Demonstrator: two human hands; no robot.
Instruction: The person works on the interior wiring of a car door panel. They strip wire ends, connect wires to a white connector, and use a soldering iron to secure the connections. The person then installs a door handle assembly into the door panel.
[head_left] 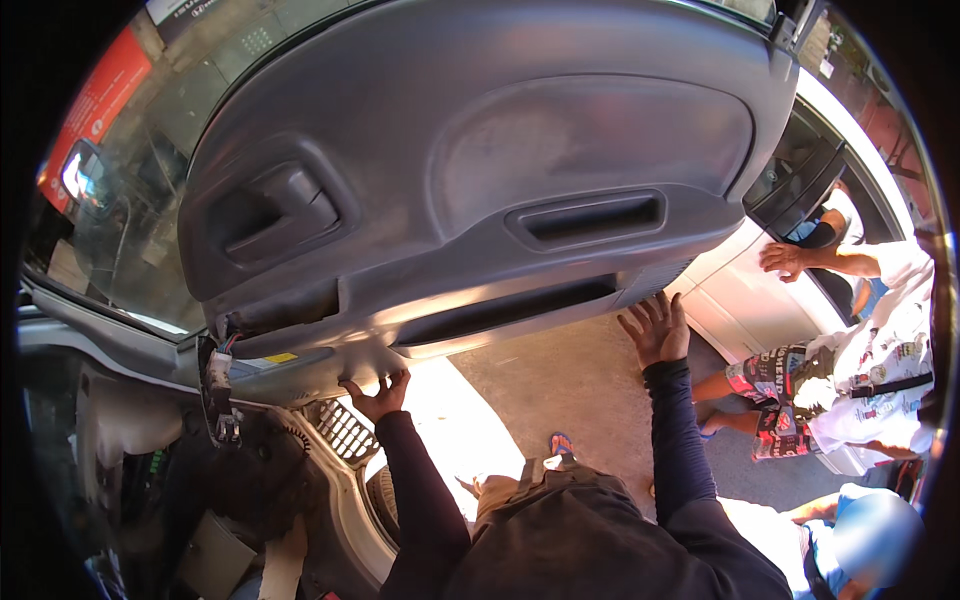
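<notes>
A large grey car door trim panel (580, 130) spreads across the upper part of the view, with an inner handle recess (275, 215), a pull pocket (590, 218) and a long storage slot (510, 308). My left hand (378, 395) is at the panel's lower edge, fingertips up against it and fingers apart. Farther right, my right hand (657, 330) meets the lower right corner with its fingers spread; some fingertips may be hidden by the edge. A dark switch unit (215, 390) with wires and a white connector hangs below the opening at the panel's left end.
The car's dashboard side and footwell (230, 480) lie at lower left, near a speaker grille (343, 430). A person (870, 360) in patterned shorts stands at right beside a white car (750, 280). Another person (870, 530) is at lower right.
</notes>
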